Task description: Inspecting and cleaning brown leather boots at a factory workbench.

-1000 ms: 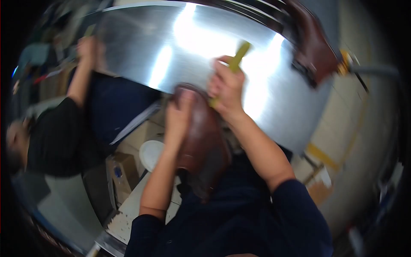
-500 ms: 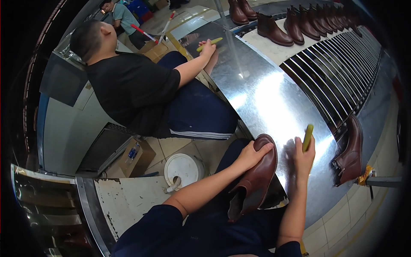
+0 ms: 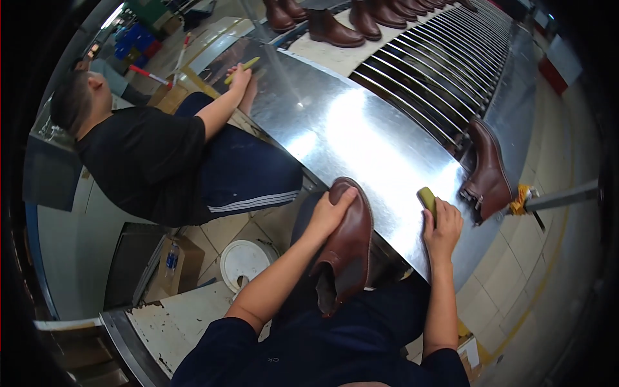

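My left hand [image 3: 333, 210] grips the toe of a brown leather ankle boot [image 3: 346, 248], thumb across the upper. The boot rests against my lap with its opening toward me and a dark elastic panel on its side. Over the metal table [image 3: 380, 145], my right hand [image 3: 443, 227] is closed round an olive-yellow stick-like tool [image 3: 426, 199]; its working end is hidden. The tool is apart from the held boot. Right of that hand, another brown boot [image 3: 490, 168] with a side zip lies on the table's edge.
A co-worker in black [image 3: 138, 151] sits at left, holding a similar olive-yellow tool [image 3: 242, 69]. Brown boots [image 3: 335, 29] stand in a row beside a slatted roller conveyor [image 3: 432, 71]. A white bucket [image 3: 245, 261] stands on the floor; a metal bar [image 3: 567, 197] juts in at right.
The whole view has shifted, so the scene sits further left and higher. My right hand has turned the tool, which now tilts toward the left. The left hand keeps its hold on the boot.
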